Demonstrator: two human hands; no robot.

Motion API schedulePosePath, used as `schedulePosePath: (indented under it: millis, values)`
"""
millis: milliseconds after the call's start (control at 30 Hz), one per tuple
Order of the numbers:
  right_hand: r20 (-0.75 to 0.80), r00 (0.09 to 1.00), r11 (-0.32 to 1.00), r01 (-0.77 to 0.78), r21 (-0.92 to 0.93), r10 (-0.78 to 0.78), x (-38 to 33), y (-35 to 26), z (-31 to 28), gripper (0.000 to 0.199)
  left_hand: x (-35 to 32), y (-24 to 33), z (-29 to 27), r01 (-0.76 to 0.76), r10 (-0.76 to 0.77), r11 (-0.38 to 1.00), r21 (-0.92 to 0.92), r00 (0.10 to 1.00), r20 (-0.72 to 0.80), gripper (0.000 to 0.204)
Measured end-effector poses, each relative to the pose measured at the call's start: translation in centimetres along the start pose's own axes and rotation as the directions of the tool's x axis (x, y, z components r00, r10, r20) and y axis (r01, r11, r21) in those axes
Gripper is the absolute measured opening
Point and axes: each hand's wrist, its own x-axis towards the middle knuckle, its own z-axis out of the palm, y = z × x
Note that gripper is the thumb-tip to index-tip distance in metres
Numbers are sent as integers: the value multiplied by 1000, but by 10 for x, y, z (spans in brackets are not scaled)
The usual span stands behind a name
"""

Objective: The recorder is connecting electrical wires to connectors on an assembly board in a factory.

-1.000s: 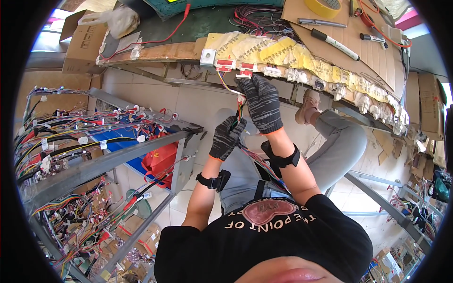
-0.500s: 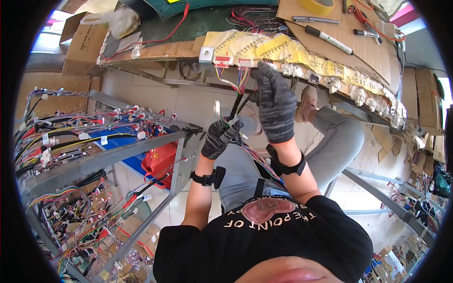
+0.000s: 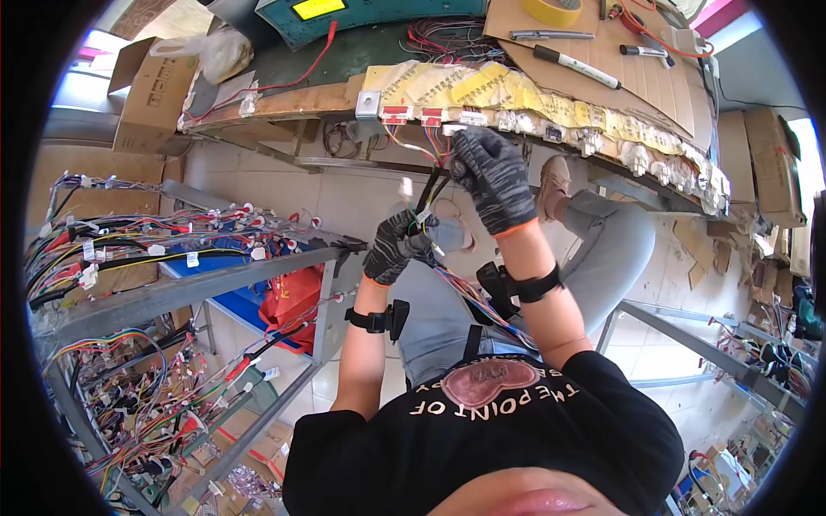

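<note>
Left hand (image 3: 397,247) and right hand (image 3: 492,178) grip the wire bundle (image 3: 428,193) below the bench's front edge (image 3: 551,116); its wires remain loose, unfinished.

Both bare forearms are raised from six o'clock toward twelve. The left hand (image 3: 394,248), covered in a dark knit glove, is curled into a closed grip, knuckles turned toward nine o'clock. The right hand (image 3: 492,178), gloved likewise with an orange cuff, is held higher at one o'clock of it, fingers bent and pinched. A black strap is worn on each wrist.
</note>
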Motion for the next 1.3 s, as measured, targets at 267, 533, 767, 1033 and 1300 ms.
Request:
schedulePosePath:
  millis: [267,533,767,1033,1300]
  values:
    - [-364,864,907,212,-364,-349,10,20,-14,10,3,7,10,-41,56,994,106,988,-144,20]
    - [-393,892,951,110,-289,-223,8,12,-16,9,8,16,16,20,11,978,206,989,-148,15]
    - [-401,900,961,62,-268,-170,10,10,-18,10,12,11,16,5,28,975,223,989,-142,15]
    - [-349,936,722,-272,-636,46,-14,-5,-45,32,19,4,14,-35,48,985,167,996,-75,12]
    - [-222,971,975,34,-221,-84,-21,28,-49,28,22,2,28,6,-11,997,72,997,72,13]
